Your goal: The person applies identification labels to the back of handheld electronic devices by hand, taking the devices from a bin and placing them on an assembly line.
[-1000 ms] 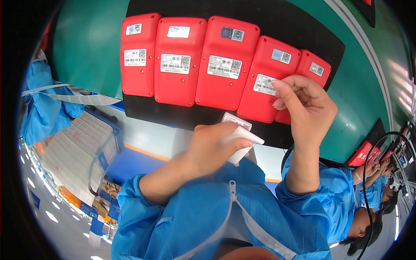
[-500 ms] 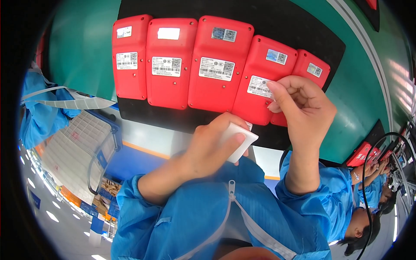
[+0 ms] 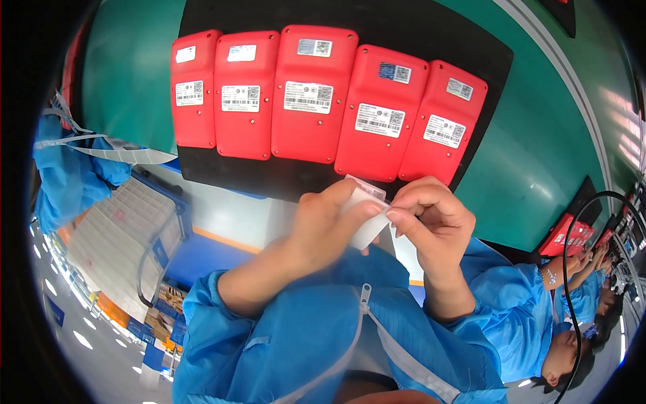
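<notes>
My left hand (image 3: 323, 225) grips a small white stack of label sheets (image 3: 367, 232) between thumb and fingers, just in front of the table edge. A printed strip with a code shows along the stack's far edge. My right hand (image 3: 434, 229) pinches with thumb and forefinger at the stack's right corner; whether a single label is lifted there I cannot tell. Beyond my hands, several red handheld devices (image 3: 313, 64) lie back side up in a row on a black mat (image 3: 235, 176). Each bears a white printed label (image 3: 444, 130) and a smaller sticker (image 3: 459, 89) above it.
The mat lies on a green table (image 3: 124, 81). At the right, a co-worker's hands (image 3: 575, 262) are near other red devices (image 3: 565, 236), and a black cable (image 3: 565, 283) arcs past. At the left are a white slatted rack (image 3: 124, 222) and another person's blue sleeve (image 3: 67, 172).
My right hand has come down and left from the red device second from the right to the label stack. The view has shifted a little, and the rightmost device's label now shows.
</notes>
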Demonstrator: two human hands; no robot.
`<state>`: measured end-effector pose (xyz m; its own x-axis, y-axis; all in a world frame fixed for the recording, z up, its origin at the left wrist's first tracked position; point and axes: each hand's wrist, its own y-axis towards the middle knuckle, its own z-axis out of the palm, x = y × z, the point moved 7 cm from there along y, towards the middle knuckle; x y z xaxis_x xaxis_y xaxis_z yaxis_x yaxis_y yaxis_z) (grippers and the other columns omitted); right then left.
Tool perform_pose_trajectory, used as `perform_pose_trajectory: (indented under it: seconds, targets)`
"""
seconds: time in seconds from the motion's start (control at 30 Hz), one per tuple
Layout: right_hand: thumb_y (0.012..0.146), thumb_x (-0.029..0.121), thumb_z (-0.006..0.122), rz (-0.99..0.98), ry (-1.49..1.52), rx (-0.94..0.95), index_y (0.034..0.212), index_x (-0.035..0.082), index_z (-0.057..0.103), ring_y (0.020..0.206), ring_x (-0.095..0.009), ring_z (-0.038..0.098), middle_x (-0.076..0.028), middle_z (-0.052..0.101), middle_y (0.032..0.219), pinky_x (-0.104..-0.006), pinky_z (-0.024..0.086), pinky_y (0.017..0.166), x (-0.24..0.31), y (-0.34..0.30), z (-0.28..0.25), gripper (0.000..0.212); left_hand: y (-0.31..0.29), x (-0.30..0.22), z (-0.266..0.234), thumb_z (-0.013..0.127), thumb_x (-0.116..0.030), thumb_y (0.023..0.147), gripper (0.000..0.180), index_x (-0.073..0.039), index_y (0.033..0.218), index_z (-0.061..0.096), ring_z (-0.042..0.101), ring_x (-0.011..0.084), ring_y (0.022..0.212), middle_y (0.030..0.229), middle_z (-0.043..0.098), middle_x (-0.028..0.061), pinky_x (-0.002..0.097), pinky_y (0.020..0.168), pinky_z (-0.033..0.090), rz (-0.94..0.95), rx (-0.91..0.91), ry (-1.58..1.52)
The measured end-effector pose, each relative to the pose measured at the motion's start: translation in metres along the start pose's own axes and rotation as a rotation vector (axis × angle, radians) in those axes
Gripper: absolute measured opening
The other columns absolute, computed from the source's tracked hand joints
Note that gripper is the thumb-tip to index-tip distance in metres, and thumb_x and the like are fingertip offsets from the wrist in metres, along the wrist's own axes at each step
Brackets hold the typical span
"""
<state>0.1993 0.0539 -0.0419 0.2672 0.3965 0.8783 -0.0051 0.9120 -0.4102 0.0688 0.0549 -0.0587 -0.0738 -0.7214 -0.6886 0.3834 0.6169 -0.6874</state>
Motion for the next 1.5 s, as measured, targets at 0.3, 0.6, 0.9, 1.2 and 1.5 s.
perform_pose_trajectory:
  seconds: [0.3, 0.6, 0.9, 1.2, 1.5]
  targets:
    - [0.073, -0.001, 0.064, -0.103, -0.229, -0.349, 0.082, -0.006, 0.058, 0.06, -0.011, 0.058, -0.008, 0.06, 0.07, -0.0194, 0.046, 0.053, 0.035, 0.035, -0.054, 0.011, 0.007, -0.003, 0.016, 0.049, -0.012, 0.086, 0.018, 0.002, 0.097, 0.052, 0.06, 0.0134, 0.055, 0.066, 0.06, 0.009, 0.023, 0.048, 0.048, 0.035, 0.103, 0.185]
    - [0.073, 0.001, 0.066, -0.048, -0.291, -0.319, 0.079, -0.005, 0.059, 0.053, -0.008, 0.055, -0.005, 0.058, 0.062, -0.0177, 0.044, 0.049, 0.029, 0.044, -0.049, 0.011, 0.008, 0.005, 0.013, 0.05, -0.015, 0.085, 0.019, -0.005, 0.101, 0.05, 0.059, 0.013, 0.056, 0.066, 0.06, 0.0036, 0.0247, 0.052, 0.047, 0.029, 0.16, 0.272]
    - [0.074, 0.0, 0.064, -0.011, -0.273, -0.267, 0.078, -0.004, 0.059, 0.054, -0.008, 0.056, -0.006, 0.059, 0.063, -0.0172, 0.043, 0.049, 0.024, 0.046, -0.045, 0.008, 0.008, 0.001, 0.012, 0.048, -0.004, 0.085, 0.008, 0.002, 0.088, 0.052, 0.063, 0.0148, 0.057, 0.065, 0.062, 0.0103, 0.0212, 0.047, 0.048, 0.202, 0.179, 0.317]
    - [0.072, 0.006, 0.067, 0.024, -0.432, -0.302, 0.069, -0.002, 0.055, 0.051, -0.009, 0.056, -0.005, 0.057, 0.059, -0.0193, 0.043, 0.046, 0.027, 0.045, -0.046, 0.015, 0.007, 0.013, 0.012, 0.048, -0.012, 0.086, 0.016, -0.003, 0.099, 0.052, 0.061, 0.014, 0.057, 0.065, 0.059, 0.0059, 0.0244, 0.051, 0.047, 0.189, 0.222, 0.323]
    - [0.065, 0.03, 0.07, 0.213, -1.552, -0.413, 0.079, 0.001, 0.053, 0.065, -0.026, 0.056, -0.011, 0.059, 0.072, -0.0361, 0.045, 0.058, 0.072, 0.058, -0.055, 0.036, 0.021, 0.013, 0.023, 0.054, -0.019, 0.084, 0.019, -0.001, 0.09, 0.053, 0.06, 0.0149, 0.055, 0.067, 0.059, 0.0066, 0.0262, 0.048, 0.047, 0.282, 0.229, 0.132]
